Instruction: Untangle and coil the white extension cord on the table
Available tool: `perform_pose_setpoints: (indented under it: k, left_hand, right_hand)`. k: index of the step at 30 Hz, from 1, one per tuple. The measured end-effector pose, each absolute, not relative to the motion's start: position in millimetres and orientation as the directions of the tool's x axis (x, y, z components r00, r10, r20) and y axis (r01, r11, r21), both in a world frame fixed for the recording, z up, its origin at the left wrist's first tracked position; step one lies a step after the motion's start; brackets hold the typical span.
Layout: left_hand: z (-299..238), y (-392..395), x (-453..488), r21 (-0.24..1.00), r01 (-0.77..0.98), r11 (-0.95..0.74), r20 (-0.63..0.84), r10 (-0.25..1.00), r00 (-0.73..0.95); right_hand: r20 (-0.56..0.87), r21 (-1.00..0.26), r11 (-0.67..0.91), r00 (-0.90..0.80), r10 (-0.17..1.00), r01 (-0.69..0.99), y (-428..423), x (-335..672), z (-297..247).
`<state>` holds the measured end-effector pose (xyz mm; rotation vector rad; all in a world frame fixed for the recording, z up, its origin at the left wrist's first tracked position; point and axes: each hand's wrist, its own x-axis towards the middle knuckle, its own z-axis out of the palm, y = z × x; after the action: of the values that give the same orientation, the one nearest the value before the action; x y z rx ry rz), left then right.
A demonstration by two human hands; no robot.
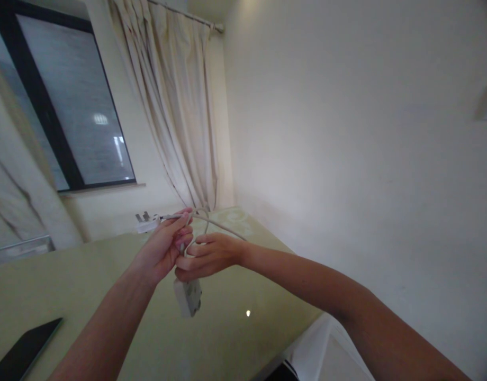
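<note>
A white extension cord [227, 229] runs through both my hands above the green table. My left hand [168, 241] is closed on the cord near its three-pin plug [148, 222], which sticks out to the left with its prongs up. Just below and to the right, my right hand [207, 254] is closed on the cord near the socket block [188, 297]. That white block hangs tilted beneath my fingers. A loop of cord rises between the hands, and part of it is hidden by my fingers.
The green table [128, 307] reaches back to the curtain [180, 106] and the right wall. A dark flat object [25, 346] lies at the front left. A white piece of furniture [326, 349] stands at the lower right. A window [72, 95] is at the upper left.
</note>
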<state>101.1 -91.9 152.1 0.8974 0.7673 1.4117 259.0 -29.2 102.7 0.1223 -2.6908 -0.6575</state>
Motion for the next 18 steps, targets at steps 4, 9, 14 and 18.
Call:
perform_pose_setpoints:
  k: [4, 9, 14, 18]
  left_hand:
    - [138.6, -85.1, 96.2, 0.903, -0.403, -0.150, 0.129, 0.989, -0.078]
    - [115.7, -75.4, 87.9, 0.923, -0.275, -0.270, 0.195, 0.942, -0.273]
    - [105.1, -77.1, 86.5, 0.951, -0.185, -0.249, 0.170, 0.918, -0.358]
    - [99.4, -71.3, 99.3, 0.912, -0.185, -0.366, 0.246, 0.850, -0.467]
  right_hand:
    - [0.508, 0.334, 0.943, -0.845, -0.169, 0.011, -36.3, 257.5, 96.3]
    - [0.915, -0.285, 0.958, -0.306, 0.264, -0.024, -56.0, 262.5, 102.6]
    - [0.629, -0.762, 0.589, -0.092, 0.772, -0.269, -37.5, 271.6, 122.2]
    - [0.303, -0.933, 0.289, -0.032, 0.953, -0.214, -30.1, 269.7, 108.9]
